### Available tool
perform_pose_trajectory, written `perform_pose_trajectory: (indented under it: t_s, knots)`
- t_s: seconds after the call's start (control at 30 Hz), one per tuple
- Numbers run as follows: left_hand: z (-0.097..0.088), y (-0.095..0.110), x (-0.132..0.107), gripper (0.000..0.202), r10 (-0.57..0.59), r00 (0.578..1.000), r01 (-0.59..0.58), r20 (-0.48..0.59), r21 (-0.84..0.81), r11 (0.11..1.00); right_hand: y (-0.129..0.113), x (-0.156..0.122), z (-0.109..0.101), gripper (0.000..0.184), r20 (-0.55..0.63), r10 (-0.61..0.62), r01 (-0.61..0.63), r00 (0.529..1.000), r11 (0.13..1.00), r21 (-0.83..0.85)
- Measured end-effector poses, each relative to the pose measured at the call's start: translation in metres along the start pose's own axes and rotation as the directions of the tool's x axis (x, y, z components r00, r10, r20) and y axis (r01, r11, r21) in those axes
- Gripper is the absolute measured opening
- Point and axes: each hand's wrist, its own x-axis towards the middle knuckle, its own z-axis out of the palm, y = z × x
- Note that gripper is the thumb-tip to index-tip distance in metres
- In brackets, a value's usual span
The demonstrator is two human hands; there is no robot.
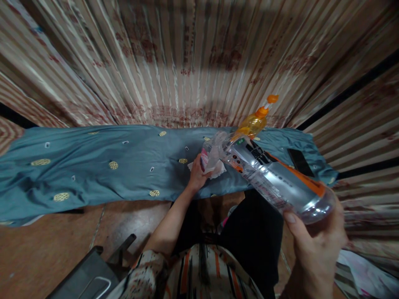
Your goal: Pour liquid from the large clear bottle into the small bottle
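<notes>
Gripping clear plastic bottle (274,178) near base with right hand (314,245), fingers wrapped round, bottle tilted up over lap. Left hand (197,174) closed on white tissue (216,169), bunched against bottle's far end, above blue cloth (93,174). Yellow bottle (253,123) with orange cap right behind that end, can't tell if joined. Black phone (300,162) lying on cloth at right, corrugated wall (174,62) beyond.

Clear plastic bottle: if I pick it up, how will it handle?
The bottle looks nearly empty, so probably light for its size. Its glossy sides may be slippery in the right hand. Laid on the blue cloth, its round body would likely roll.
</notes>
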Motion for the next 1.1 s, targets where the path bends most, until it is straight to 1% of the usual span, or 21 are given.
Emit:
perform_pose_trajectory:
  t_s: [0.2, 0.37, 0.53, 0.73, 0.87, 1.03, 1.1]
  knots:
    - [0.0009, 0.0009, -0.0005, 0.103, -0.019, 0.999, 0.019, -0.026, -0.018, 1.000, -0.0032, -0.0002, 0.0019, 0.103, -0.003, 0.005, -0.005, 1.000, 1.000, 0.004]
    - [0.0000, 0.0028, -0.0003, 0.105, -0.035, 0.999, 0.035, -0.018, 0.006, 0.999, -0.0034, -0.0005, 0.0017, 0.100, -0.007, -0.015, 0.015, 1.000, 1.000, -0.014]
    - [-0.0003, 0.0015, -0.0003, 0.105, -0.028, 1.000, 0.028, 0.007, 0.020, 0.999, -0.0018, 0.0001, 0.0007, 0.100, 0.006, -0.027, 0.028, 1.000, 0.999, -0.019]
    - [0.0003, -0.0032, -0.0014, 0.106, -0.017, 1.000, 0.018, -0.008, 0.014, 1.000, 0.0002, -0.0006, -0.0001, 0.104, 0.022, -0.006, 0.007, 1.000, 1.000, -0.004]
    - [0.0000, -0.0029, -0.0018, 0.106, -0.017, 1.000, 0.017, -0.005, 0.029, 0.999, -0.0021, -0.0007, 0.0010, 0.100, -0.009, -0.026, 0.026, 1.000, 1.000, -0.016]
    - [0.0007, -0.0024, -0.0017, 0.105, -0.010, 1.000, 0.010, -0.011, 0.002, 1.000, -0.0018, -0.0001, 0.0005, 0.103, 0.006, -0.001, 0.001, 1.000, 1.000, -0.013]
    - [0.0013, -0.0026, -0.0014, 0.105, -0.014, 1.000, 0.014, -0.012, 0.001, 1.000, -0.0019, 0.0000, 0.0004, 0.103, -0.007, -0.002, 0.002, 1.000, 1.000, -0.022]
